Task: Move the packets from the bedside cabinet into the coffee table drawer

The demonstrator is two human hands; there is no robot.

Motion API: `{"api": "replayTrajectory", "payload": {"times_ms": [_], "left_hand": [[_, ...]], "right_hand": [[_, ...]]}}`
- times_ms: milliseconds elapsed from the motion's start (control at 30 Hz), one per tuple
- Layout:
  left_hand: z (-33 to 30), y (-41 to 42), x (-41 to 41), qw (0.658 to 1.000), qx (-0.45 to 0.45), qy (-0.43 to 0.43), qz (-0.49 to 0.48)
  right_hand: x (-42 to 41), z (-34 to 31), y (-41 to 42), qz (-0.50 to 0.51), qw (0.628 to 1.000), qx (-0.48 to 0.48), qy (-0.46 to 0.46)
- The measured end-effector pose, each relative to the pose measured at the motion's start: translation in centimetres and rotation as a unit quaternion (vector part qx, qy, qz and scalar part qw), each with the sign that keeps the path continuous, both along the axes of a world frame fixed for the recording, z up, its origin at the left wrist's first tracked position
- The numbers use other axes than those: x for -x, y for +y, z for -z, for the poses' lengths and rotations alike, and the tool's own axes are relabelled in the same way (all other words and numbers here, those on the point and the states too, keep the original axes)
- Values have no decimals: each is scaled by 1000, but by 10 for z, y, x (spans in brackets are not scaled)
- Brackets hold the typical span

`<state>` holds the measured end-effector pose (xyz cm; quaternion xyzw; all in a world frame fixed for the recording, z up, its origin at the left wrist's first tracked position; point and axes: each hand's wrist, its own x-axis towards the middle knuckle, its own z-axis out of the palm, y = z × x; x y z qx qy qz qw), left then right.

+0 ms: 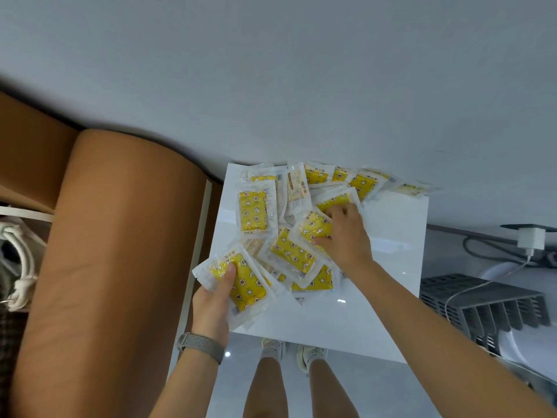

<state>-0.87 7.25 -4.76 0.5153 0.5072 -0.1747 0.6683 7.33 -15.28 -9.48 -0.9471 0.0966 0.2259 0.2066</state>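
Packets (297, 218) lie in a loose, overlapping heap on your white cabinet (388, 267), spread from its left rear corner along the wall and down toward the middle; the near right part of its top shows bare. Going left to right: a brown headboard (114, 251) stands just beside the cabinet, and your left hand (212, 303) is at the cabinet's near left corner. Its fingers are curled under a small stack of packets (241, 285) with the thumb pressed on top, so that hand already has a firm hold; the stack's long axis runs diagonally, from near right up to far left.

Next, in the middle of the heap, your right hand (340, 233) lies palm down on the packets, fingers bent onto one yellow packet (313, 227) and thumb against its near edge. It looks like a pinch forming, though you cannot tell for sure whether that packet is lifted. That packet is tilted, long axis running from near left to far right, pointing along your fingers.

The remaining packets lie mostly beyond and left of your right hand, between both hands, so either hand reaches them; the far-right ones by the wall are nearer your right. Right of the cabinet sit a grey rack (482, 306) and a charger (531, 238). No drawer is in view.
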Motion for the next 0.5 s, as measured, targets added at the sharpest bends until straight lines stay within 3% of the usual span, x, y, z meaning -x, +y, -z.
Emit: {"api": "replayTrajectory", "payload": {"times_ms": [133, 233, 333, 500], "left_hand": [[0, 3, -1, 1000, 4, -1, -4], [1, 8, -1, 1000, 0, 3, -4], [2, 13, -1, 1000, -6, 6, -10], [3, 20, -2, 1000, -8, 11, -24]], "right_hand": [[7, -11, -6, 18, 1000, -23, -11], [10, -26, -11, 102, 991, -90, -13], [13, -42, -17, 163, 976, -139, 50], [21, -44, 8, 121, 947, -259, 148]]}}
